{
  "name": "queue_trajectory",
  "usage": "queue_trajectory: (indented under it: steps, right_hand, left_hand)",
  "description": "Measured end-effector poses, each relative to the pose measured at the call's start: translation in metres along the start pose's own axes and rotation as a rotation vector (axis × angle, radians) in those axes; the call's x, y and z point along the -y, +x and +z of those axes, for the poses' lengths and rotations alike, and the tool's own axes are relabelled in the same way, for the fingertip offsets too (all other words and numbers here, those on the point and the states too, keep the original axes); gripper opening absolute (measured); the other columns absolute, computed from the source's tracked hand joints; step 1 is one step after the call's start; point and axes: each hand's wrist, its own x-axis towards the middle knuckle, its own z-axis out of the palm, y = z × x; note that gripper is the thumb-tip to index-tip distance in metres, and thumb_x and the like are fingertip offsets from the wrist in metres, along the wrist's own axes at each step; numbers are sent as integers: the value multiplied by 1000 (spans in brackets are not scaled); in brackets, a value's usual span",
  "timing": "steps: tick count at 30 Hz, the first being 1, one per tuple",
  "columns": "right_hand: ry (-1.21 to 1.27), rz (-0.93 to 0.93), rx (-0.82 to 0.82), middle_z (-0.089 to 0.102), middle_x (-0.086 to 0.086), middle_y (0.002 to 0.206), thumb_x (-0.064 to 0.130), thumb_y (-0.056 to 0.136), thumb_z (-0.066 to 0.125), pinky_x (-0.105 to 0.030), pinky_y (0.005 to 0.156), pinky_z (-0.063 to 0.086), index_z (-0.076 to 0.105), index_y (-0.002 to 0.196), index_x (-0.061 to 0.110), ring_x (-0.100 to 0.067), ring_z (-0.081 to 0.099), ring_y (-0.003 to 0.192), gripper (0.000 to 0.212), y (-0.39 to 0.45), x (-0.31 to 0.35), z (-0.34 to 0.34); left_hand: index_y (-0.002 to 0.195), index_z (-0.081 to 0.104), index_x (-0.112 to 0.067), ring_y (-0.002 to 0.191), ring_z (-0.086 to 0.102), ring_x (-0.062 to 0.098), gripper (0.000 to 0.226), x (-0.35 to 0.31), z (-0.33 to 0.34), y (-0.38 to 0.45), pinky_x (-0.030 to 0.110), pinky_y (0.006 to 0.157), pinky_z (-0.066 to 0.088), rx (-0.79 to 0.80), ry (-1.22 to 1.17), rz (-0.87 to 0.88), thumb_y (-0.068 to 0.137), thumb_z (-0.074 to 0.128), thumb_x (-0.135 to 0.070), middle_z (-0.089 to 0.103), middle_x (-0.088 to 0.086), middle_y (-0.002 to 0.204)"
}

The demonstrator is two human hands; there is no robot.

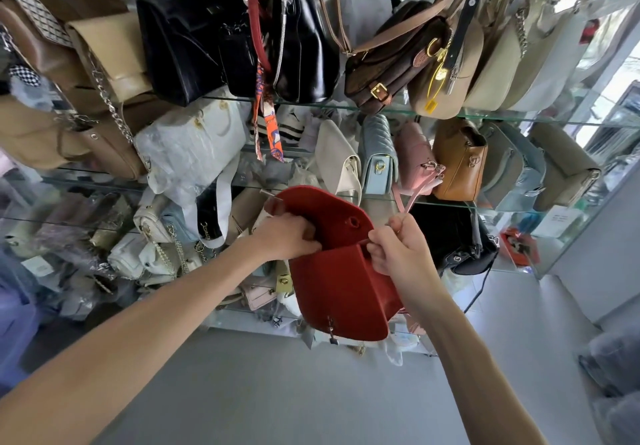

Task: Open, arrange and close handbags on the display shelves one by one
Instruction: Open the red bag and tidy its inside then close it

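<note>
Head view. A red handbag point(341, 282) is being held in the air in front of the glass shelves point(415, 109), with its flap point(325, 212) lifted. The left hand point(285, 236) is gripping the bag's mouth at 9 o'clock, fingers curling inside; the right hand point(398, 249) is pinching its rim at 3 o'clock. Judged step: opening and arranging; closing the flap should come next. Packed shelves are crowding 12 o'clock, a pink strap point(415, 195) is hanging just beside the right hand, and open floor point(277, 392) is lying toward 6 o'clock.

Head camera looks down (close) at shelves point(346, 107).
</note>
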Motion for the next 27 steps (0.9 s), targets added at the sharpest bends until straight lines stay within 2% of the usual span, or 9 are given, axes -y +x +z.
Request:
queue_trajectory:
  steps: [2,4,7,9,12,14,17,22,27]
  right_hand:
    - [67,15,-9,41,4,61,-4,100,48,-17,42,26,32,87,18,-5,31,49,30,0,-2,1]
    - [111,1,-5,40,3,61,-4,100,49,-17,42,26,32,87,19,-6,30,51,31,-1,-5,4]
    - [156,-27,-20,37,2,63,-4,99,49,-17,43,26,32,90,19,-7,30,53,31,-3,-7,8]
    - [167,-43,-37,36,1,63,-4,100,49,-16,43,26,33,93,19,-7,30,52,29,-5,-5,7]
    - [146,-71,-33,36,3,61,-3,101,48,-17,44,27,32,92,18,-7,30,52,28,-9,-2,2]
    - [120,-92,-25,36,3,62,-3,101,48,-17,45,27,33,91,19,-7,30,53,28,-12,-1,0]
    - [81,-112,6,30,-1,66,-5,99,46,-24,48,21,31,91,20,-9,26,57,30,-18,0,0]
    - [83,-126,38,27,3,64,-6,101,44,-28,50,19,27,87,21,-10,24,57,35,-28,-3,-1]
    - [22,-178,15,27,0,64,-6,102,42,-25,48,22,29,88,17,-11,25,56,31,-31,-10,1]
  left_hand:
    - [104,68,-27,115,63,27,28,7,-6,4,32,87,44,-58,41,-12,94,59,-52,71,3,115]
    - [100,70,-28,112,65,26,30,10,-14,11,33,91,48,-35,74,1,94,59,-55,72,0,109]
    - [73,58,-21,97,65,27,35,13,-17,16,29,77,42,63,37,32,94,61,-49,64,0,85]
    - [79,59,-15,91,62,25,25,17,-15,14,27,71,37,91,-56,101,96,63,-34,62,3,90]
    - [87,60,-10,87,66,21,16,22,-11,6,20,71,50,112,-239,140,98,61,-22,63,-1,88]
    - [93,62,-12,97,72,24,14,20,-5,2,32,88,59,199,-338,128,102,56,-21,70,10,100]
    - [135,62,-15,132,54,26,37,12,-4,-3,42,114,39,211,-197,140,105,51,-33,59,10,142]
    - [148,52,-13,144,43,30,45,8,-2,-5,38,116,32,250,-271,115,107,47,-31,49,11,155]
    - [126,63,-18,119,58,20,27,3,3,3,31,103,41,314,-511,30,106,45,-20,65,1,125]
